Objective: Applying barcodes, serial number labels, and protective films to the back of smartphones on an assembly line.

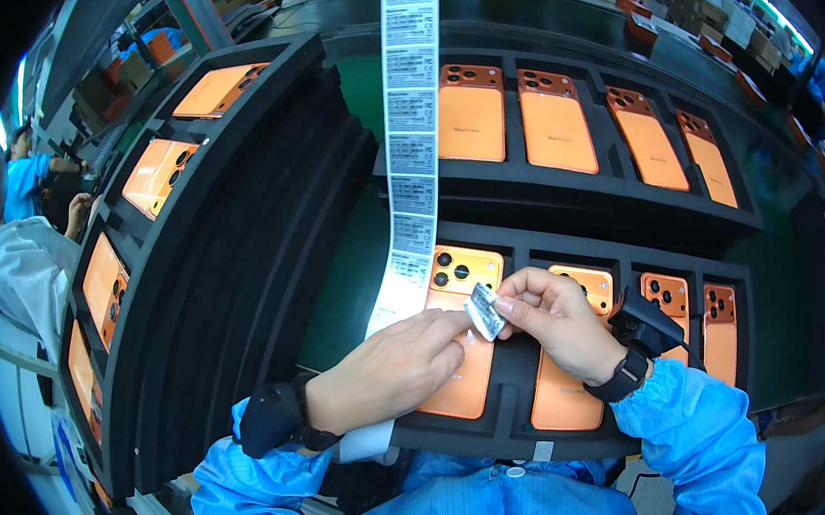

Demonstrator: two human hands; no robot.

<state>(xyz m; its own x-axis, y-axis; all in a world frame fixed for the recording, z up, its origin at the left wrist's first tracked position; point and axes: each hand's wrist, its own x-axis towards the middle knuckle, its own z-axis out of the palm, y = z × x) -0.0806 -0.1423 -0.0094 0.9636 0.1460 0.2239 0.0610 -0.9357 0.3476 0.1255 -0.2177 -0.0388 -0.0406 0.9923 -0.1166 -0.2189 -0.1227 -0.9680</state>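
My right hand (559, 319) pinches a small printed sticker label (483, 312) between thumb and fingertips. The label is held tilted over the nearest orange phone (457, 384), which lies camera side up in a foam tray. My left hand (393, 364) reaches across that phone's left edge, fingers curled together and fingertips beside the label's lower corner. Whatever those fingers hold, if anything, is hidden. A long strip of printed labels (412, 150) comes down from the far edge and passes under my left hand; its blank white backing shows there.
In the near black foam tray (510, 403) sit several orange phones, partly covered by my right hand. Another phone tray (585, 189) lies behind it. At left rises a tall stack of black trays (247, 243) with phones on top. Another person's sleeve (29, 268) shows beyond it.
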